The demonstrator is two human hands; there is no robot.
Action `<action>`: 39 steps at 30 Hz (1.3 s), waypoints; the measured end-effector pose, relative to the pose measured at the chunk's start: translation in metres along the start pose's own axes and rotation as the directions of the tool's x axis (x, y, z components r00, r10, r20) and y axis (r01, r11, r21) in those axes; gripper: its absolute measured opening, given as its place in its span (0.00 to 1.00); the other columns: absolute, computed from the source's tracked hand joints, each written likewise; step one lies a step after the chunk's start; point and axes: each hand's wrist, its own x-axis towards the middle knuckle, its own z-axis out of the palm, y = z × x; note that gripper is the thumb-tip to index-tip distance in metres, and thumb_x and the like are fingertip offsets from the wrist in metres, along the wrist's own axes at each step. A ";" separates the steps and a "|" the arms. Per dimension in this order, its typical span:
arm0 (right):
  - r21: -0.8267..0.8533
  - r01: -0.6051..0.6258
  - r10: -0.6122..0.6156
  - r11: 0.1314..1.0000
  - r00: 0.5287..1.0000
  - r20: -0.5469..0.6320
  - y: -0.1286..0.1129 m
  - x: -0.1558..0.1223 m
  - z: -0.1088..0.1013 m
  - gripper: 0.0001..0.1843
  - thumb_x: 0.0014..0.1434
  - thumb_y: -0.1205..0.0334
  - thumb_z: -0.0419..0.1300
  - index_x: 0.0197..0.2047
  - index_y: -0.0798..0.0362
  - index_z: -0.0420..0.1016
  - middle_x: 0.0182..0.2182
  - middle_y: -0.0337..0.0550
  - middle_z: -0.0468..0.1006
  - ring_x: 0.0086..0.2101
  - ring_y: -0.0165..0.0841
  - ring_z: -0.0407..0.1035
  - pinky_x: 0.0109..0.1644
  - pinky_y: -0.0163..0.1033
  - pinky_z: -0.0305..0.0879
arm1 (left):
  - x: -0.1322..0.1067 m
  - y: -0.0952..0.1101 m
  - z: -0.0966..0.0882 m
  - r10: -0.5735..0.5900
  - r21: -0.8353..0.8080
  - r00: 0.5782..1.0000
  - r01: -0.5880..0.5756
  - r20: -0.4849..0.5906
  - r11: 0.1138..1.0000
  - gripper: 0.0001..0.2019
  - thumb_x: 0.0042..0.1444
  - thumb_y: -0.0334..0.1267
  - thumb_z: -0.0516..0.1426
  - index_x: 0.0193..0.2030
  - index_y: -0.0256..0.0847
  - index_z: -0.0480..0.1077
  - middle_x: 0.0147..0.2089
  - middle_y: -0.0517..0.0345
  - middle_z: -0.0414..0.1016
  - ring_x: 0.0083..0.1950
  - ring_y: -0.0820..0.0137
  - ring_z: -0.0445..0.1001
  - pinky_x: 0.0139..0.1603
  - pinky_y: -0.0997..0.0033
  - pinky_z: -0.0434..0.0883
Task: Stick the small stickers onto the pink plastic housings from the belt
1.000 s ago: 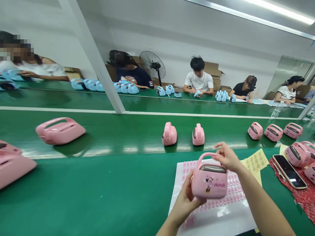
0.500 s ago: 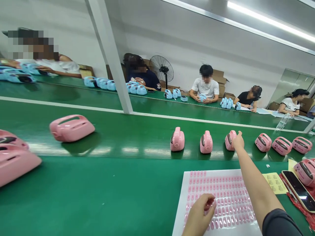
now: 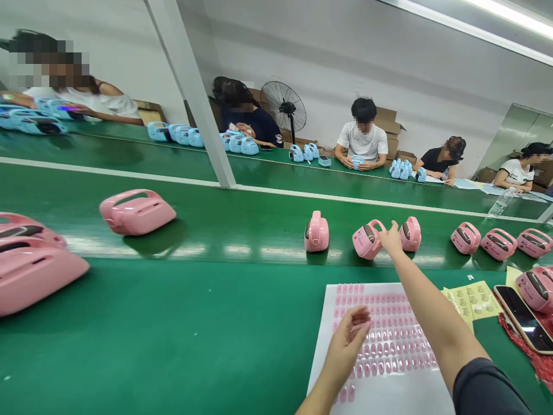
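My right hand (image 3: pixel 391 240) reaches out and grips the right side of a pink handled case (image 3: pixel 366 241) with a dark window, which is tilted on the green surface. Another pink case (image 3: pixel 411 234) stands just right of that hand, and one more (image 3: pixel 317 231) to the left. Over a white sheet (image 3: pixel 319 334) with rows of pink oval stickers (image 3: pixel 389 334), my left hand (image 3: pixel 351 337) hovers with fingers curled and thumb apart. Nothing shows between its fingers.
Several pink cases (image 3: pixel 499 244) line the right, others (image 3: pixel 138 212) the left. A phone (image 3: pixel 525 317) and yellow label sheets (image 3: pixel 473 301) lie at right. A white post (image 3: pixel 194 98) rises from the bench. Across it, people sit with light-blue cases (image 3: pixel 248 146).
My right hand has moved left from one pink case to its neighbour, which is now turned and tilted. My left hand has risen slightly over the sticker sheet. The camera view has shifted.
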 end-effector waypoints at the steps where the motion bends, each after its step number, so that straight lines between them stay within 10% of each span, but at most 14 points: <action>1: 0.062 -0.025 0.023 0.998 0.999 0.026 0.003 -0.006 -0.006 0.36 0.55 0.68 0.47 0.63 0.59 0.34 0.41 0.54 0.73 0.40 0.37 0.71 0.41 0.43 0.68 | 0.002 -0.001 -0.001 -0.007 -0.086 0.998 0.002 -0.063 0.996 0.21 0.48 0.48 0.58 0.49 0.44 0.65 0.46 0.51 0.72 0.49 0.61 0.72 0.51 0.58 0.67; 4: 0.225 -0.109 0.078 0.968 0.986 0.145 0.013 -0.039 -0.017 0.31 0.53 0.68 0.46 0.60 0.56 0.43 0.29 0.40 0.72 0.29 0.31 0.71 0.32 0.39 0.71 | 0.005 0.002 -0.006 -0.050 -0.317 0.990 0.005 -0.135 0.949 0.33 0.47 0.53 0.58 0.59 0.50 0.53 0.56 0.50 0.66 0.57 0.59 0.66 0.54 0.57 0.65; 11: 0.479 -0.293 0.028 0.827 0.873 0.487 0.047 -0.141 -0.015 0.31 0.48 0.62 0.55 0.55 0.52 0.51 0.22 0.31 0.67 0.21 0.27 0.67 0.26 0.38 0.70 | -0.007 -0.024 -0.042 -0.075 -0.387 0.987 0.126 0.143 0.914 0.40 0.38 0.63 0.58 0.60 0.55 0.57 0.50 0.57 0.75 0.57 0.48 0.64 0.54 0.45 0.65; 17: 0.139 0.140 -0.149 0.980 0.987 0.057 0.098 -0.132 -0.085 0.19 0.50 0.61 0.56 0.46 0.51 0.64 0.39 0.43 0.71 0.39 0.32 0.68 0.40 0.39 0.67 | -0.005 -0.036 -0.050 -0.226 -0.560 0.955 0.295 0.191 0.774 0.33 0.46 0.53 0.56 0.61 0.57 0.55 0.50 0.60 0.75 0.59 0.52 0.63 0.57 0.49 0.63; 22: -0.125 0.002 -0.015 0.992 0.995 -0.100 0.140 -0.102 -0.134 0.03 0.48 0.64 0.55 0.24 0.54 0.67 0.31 0.42 0.69 0.31 0.32 0.67 0.35 0.37 0.65 | 0.000 -0.007 -0.041 -0.249 -0.786 0.938 0.340 0.242 0.516 0.32 0.52 0.43 0.54 0.64 0.50 0.50 0.52 0.52 0.73 0.56 0.52 0.66 0.56 0.46 0.62; 28: -0.217 -0.011 0.006 0.976 1.000 -0.025 0.152 -0.093 -0.126 0.06 0.44 0.69 0.56 0.18 0.55 0.67 0.21 0.38 0.66 0.24 0.29 0.63 0.29 0.34 0.60 | -0.005 0.001 -0.040 -0.299 -0.834 0.917 0.372 0.262 0.408 0.33 0.51 0.37 0.55 0.64 0.48 0.49 0.48 0.52 0.76 0.52 0.53 0.71 0.55 0.50 0.64; 39: -0.171 -0.013 0.009 0.985 1.000 -0.026 0.158 -0.108 -0.123 0.05 0.42 0.69 0.55 0.18 0.54 0.65 0.23 0.38 0.66 0.26 0.30 0.62 0.33 0.35 0.59 | -0.008 0.015 -0.028 -0.346 -0.778 0.926 0.330 0.155 0.535 0.37 0.45 0.39 0.62 0.62 0.47 0.54 0.49 0.50 0.76 0.52 0.50 0.70 0.53 0.49 0.66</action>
